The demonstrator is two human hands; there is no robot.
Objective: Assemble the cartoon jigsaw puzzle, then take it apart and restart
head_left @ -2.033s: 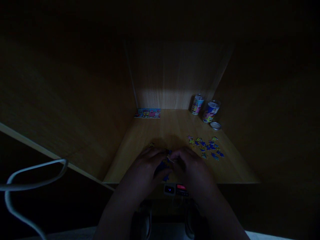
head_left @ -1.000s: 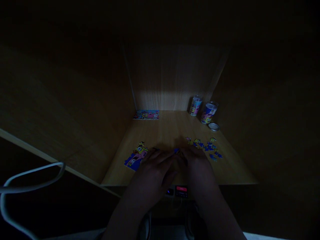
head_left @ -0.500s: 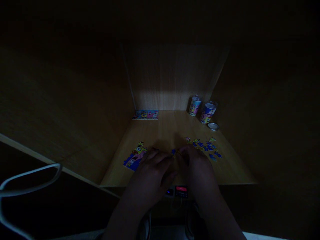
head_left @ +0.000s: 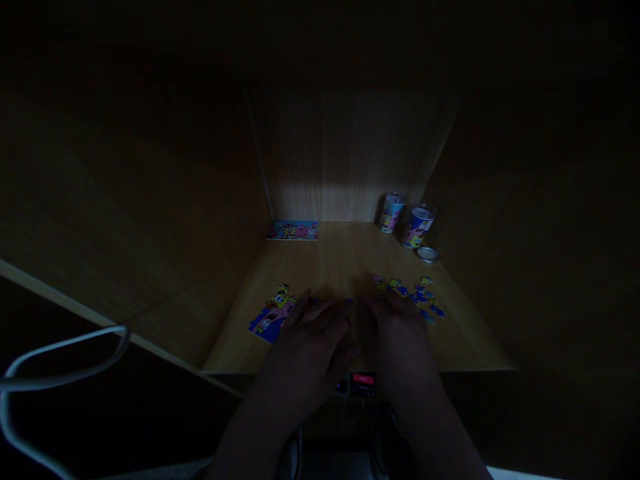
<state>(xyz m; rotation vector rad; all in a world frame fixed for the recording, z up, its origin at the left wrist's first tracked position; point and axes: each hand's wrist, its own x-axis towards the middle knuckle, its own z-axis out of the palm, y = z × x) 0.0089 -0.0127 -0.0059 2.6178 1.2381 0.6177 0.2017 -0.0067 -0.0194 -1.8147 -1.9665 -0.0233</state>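
The picture is dim. My left hand [head_left: 313, 337] lies over the board's middle, fingers stretched forward and thumb apart, partly covering a joined section of jigsaw puzzle [head_left: 273, 320] in blue, yellow and pink. Close on its right, my right hand [head_left: 395, 333] has its fingers bent down and together at a small blue puzzle piece [head_left: 349, 302]. Most of that piece is hidden by the fingers, so its exact fit cannot be seen. Several loose puzzle pieces [head_left: 420, 293] are scattered beyond and to the right of my right hand.
Two cartoon-printed cans [head_left: 391, 213] [head_left: 418, 228] stand at the back right, with a round metal lid [head_left: 428, 254] beside them. A cartoon picture card [head_left: 293, 231] lies at the back left. Wooden walls enclose the board [head_left: 345, 257]. A white cable [head_left: 65, 380] loops at left.
My right fingertips have come down toward the board, and the orange bit seen between them is now covered. My left hand has stayed nearly in place. The view has shifted slightly.
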